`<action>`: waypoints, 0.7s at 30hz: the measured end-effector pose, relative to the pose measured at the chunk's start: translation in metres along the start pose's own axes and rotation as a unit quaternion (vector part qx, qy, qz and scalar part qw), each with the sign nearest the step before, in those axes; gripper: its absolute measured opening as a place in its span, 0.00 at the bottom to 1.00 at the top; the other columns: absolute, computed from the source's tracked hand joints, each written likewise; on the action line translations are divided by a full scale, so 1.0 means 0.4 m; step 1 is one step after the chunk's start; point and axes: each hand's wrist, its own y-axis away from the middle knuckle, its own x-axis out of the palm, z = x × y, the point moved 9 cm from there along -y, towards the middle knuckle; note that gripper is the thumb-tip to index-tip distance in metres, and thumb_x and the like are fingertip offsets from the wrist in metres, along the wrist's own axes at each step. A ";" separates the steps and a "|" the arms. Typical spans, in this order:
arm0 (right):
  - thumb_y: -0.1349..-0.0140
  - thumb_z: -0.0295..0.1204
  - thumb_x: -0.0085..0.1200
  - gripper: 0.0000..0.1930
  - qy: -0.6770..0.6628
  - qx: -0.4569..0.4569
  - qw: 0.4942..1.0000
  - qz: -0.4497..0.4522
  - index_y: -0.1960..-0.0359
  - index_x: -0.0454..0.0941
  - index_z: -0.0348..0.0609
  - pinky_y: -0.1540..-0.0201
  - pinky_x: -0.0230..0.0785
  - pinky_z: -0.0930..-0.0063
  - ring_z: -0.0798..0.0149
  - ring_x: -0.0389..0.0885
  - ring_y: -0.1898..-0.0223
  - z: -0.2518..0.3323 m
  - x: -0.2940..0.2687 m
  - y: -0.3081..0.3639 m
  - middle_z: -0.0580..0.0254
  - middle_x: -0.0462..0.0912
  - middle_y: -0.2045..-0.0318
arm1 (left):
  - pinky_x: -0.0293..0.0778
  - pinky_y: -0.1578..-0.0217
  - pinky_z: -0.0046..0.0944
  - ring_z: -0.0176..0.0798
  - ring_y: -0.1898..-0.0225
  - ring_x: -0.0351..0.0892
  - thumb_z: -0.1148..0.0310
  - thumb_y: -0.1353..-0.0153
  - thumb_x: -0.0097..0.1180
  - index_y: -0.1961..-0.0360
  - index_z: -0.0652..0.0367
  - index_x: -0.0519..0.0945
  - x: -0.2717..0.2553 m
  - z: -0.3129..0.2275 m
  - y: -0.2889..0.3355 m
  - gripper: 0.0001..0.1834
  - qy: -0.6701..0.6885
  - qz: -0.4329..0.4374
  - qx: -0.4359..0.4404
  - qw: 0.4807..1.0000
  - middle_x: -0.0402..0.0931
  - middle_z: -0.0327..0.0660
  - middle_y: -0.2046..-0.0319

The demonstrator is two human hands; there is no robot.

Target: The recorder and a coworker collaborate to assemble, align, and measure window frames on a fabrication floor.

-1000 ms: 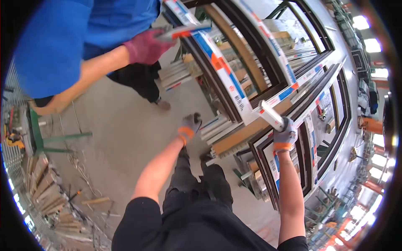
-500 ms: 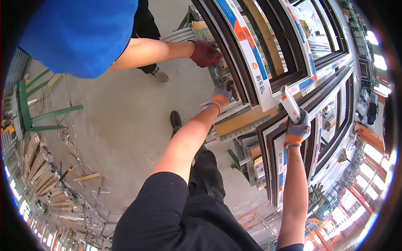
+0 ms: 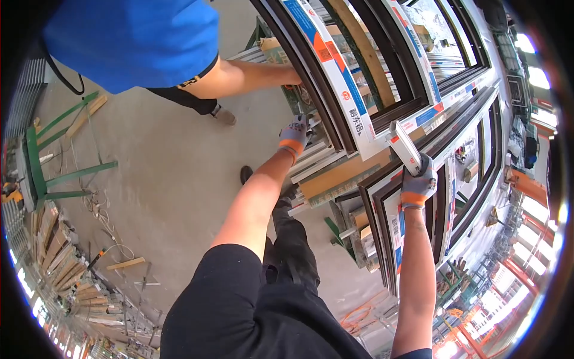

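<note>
Workshop concrete floor (image 3: 173, 161) | my left hand (image 3: 294, 134) grips dark film-wrapped window frame (image 3: 335, 90) | right hand (image 3: 418, 182), fingers clamping white profile offcut (image 3: 405, 148) | risk I see: frame tips onto co-worker's arm (image 3: 251, 76).

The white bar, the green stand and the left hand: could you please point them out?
white bar (image 3: 404, 148), head view, mid-length.
green stand (image 3: 37, 167), head view, upright leg.
left hand (image 3: 295, 134), head view, glove back.

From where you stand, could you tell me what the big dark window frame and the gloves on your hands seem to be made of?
The dark brown window frame looks like extruded plastic or metal profile, smooth, with white-and-blue protective film along it; which one, I cannot tell. The grey gloves with orange cuffs on the left hand and right hand look like knitted fabric.
</note>
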 end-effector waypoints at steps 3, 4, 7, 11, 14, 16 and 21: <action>0.51 0.26 0.67 0.17 -0.024 -0.007 1.000 0.000 0.58 0.81 0.47 0.57 0.77 0.67 0.53 0.85 0.64 0.016 0.008 0.001 0.54 0.86 0.66 | 0.80 0.58 0.56 0.57 0.55 0.83 0.64 0.37 0.50 0.38 0.57 0.69 -0.020 -0.006 -0.001 0.26 -0.045 -0.023 -0.007 0.999 0.72 0.52 0.42; 0.52 0.26 0.67 0.17 -0.027 -0.005 1.000 0.004 0.58 0.81 0.47 0.57 0.77 0.67 0.52 0.85 0.63 0.017 0.009 0.000 0.55 0.85 0.65 | 0.80 0.58 0.56 0.57 0.55 0.83 0.64 0.37 0.50 0.38 0.57 0.69 -0.029 -0.005 -0.006 0.26 -0.047 -0.024 -0.005 0.999 0.72 0.52 0.42; 0.52 0.26 0.67 0.17 -0.028 -0.003 1.000 0.003 0.58 0.81 0.47 0.56 0.76 0.66 0.51 0.85 0.62 0.022 0.004 0.000 0.55 0.85 0.65 | 0.79 0.58 0.57 0.56 0.55 0.84 0.68 0.38 0.49 0.41 0.57 0.71 -0.034 0.004 -0.002 0.23 -0.070 0.048 0.021 0.996 0.79 0.51 0.49; 0.53 0.28 0.65 0.17 -0.051 0.003 0.999 0.002 0.59 0.81 0.47 0.52 0.74 0.62 0.50 0.82 0.57 0.045 0.024 -0.012 0.57 0.83 0.62 | 0.78 0.56 0.55 0.57 0.51 0.83 0.70 0.43 0.52 0.53 0.55 0.76 -0.128 0.241 0.163 0.16 0.016 -0.040 -0.110 0.993 0.83 0.52 0.58; 0.55 0.30 0.64 0.17 -0.037 0.011 0.999 0.008 0.60 0.81 0.48 0.53 0.74 0.59 0.48 0.82 0.57 -0.011 -0.003 -0.013 0.55 0.83 0.63 | 0.77 0.57 0.55 0.65 0.57 0.80 0.64 0.43 0.57 0.54 0.58 0.75 -0.180 0.247 0.353 0.17 0.104 -0.030 -0.097 0.989 0.81 0.59 0.61; 0.57 0.31 0.65 0.17 -0.004 0.021 0.999 0.048 0.61 0.81 0.48 0.53 0.73 0.57 0.47 0.81 0.58 -0.017 -0.011 -0.016 0.53 0.83 0.64 | 0.75 0.61 0.59 0.66 0.62 0.80 0.59 0.33 0.50 0.50 0.56 0.74 -0.233 0.210 0.492 0.16 0.057 -0.058 -0.021 0.996 0.81 0.60 0.64; 0.57 0.31 0.65 0.17 -0.083 0.031 0.996 -0.016 0.62 0.80 0.46 0.55 0.74 0.55 0.45 0.80 0.60 -0.044 -0.047 0.002 0.51 0.82 0.65 | 0.77 0.67 0.37 0.31 0.69 0.79 0.57 0.27 0.49 0.46 0.64 0.73 -0.307 -0.051 0.710 0.20 0.451 0.108 -0.084 0.882 0.79 0.40 0.69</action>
